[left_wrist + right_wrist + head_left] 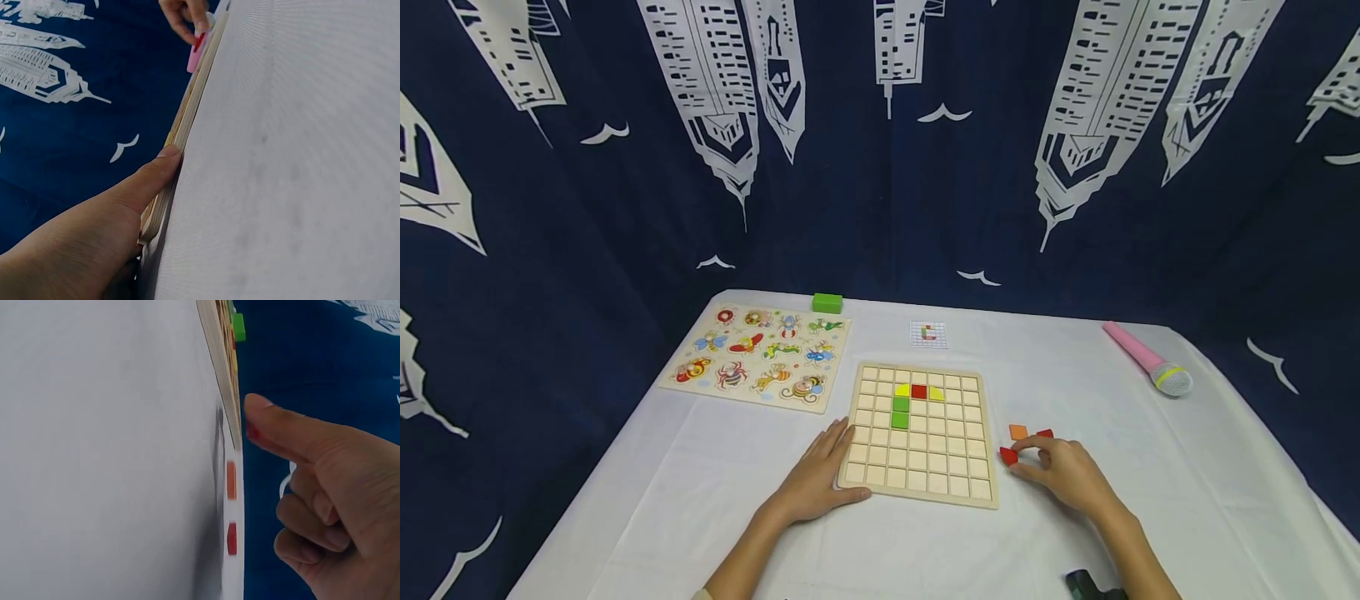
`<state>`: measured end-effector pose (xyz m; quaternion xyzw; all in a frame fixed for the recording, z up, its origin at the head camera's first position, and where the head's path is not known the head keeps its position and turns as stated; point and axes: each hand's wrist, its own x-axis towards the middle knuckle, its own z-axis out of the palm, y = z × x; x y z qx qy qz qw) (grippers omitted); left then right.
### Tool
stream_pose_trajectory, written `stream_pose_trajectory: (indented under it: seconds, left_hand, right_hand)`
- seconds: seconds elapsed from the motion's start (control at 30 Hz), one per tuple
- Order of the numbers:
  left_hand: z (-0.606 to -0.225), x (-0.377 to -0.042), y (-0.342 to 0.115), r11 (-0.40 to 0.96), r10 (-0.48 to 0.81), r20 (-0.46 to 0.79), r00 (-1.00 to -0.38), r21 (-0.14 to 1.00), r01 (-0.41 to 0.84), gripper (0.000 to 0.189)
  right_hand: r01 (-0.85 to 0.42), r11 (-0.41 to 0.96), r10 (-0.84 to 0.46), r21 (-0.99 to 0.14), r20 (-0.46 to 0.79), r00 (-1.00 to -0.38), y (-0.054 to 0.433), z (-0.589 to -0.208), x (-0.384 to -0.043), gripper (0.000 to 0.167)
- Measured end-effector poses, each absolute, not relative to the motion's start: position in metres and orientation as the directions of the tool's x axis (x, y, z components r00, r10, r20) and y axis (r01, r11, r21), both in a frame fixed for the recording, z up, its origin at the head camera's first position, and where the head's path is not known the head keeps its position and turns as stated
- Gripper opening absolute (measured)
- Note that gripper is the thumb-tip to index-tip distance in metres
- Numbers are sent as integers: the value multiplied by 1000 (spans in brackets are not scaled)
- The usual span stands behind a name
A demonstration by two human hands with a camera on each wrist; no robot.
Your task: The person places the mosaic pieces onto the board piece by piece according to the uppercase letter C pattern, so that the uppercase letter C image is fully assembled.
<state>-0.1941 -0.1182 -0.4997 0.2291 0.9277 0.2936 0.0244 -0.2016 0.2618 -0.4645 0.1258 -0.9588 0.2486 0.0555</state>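
Observation:
A wooden grid board [917, 492] with square cells lies in the middle of the table. In its upper cells sit two yellow pieces, a red square tile [918, 392] and two green square tiles [900, 412]. My left hand [820, 477] rests at the board's near left corner, fingers along the left side and thumb [153, 175] against the front edge. Right of the board, my right hand [1067, 473] pinches a small red tile [1008, 456] between thumb and forefinger. An orange tile [1018, 432] and another red tile [1045, 433] lie close by; the fingers partly cover the latter in the head view.
A wooden insect puzzle [760, 354] lies at the back left, with a green block [827, 303] behind it. Behind the grid board is a small pattern card [928, 335]. A pink toy microphone [1138, 350] lies at the back right. A dark patterned curtain [880, 208] hangs beyond the table.

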Motion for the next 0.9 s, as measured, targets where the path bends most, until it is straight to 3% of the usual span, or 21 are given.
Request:
stream_pose_trajectory:
  seconds: [0.2, 0.47, 0.9]
  left_hand:
    - [-500, -194, -118, 720, 442, 91, -892, 558, 413, 102]
    - [-502, -195, -119, 725, 444, 91, -892, 549, 417, 103]
    - [-501, -195, -119, 727, 436, 83, -896, 555, 405, 103]
  right_hand:
    - [-395, 794, -300, -462, 267, -916, 223, -456, -212, 27]
    - [-544, 752, -426, -372, 355, -832, 158, -447, -223, 27]
    - [-553, 766, -462, -327, 318, -828, 120, -461, -236, 25]
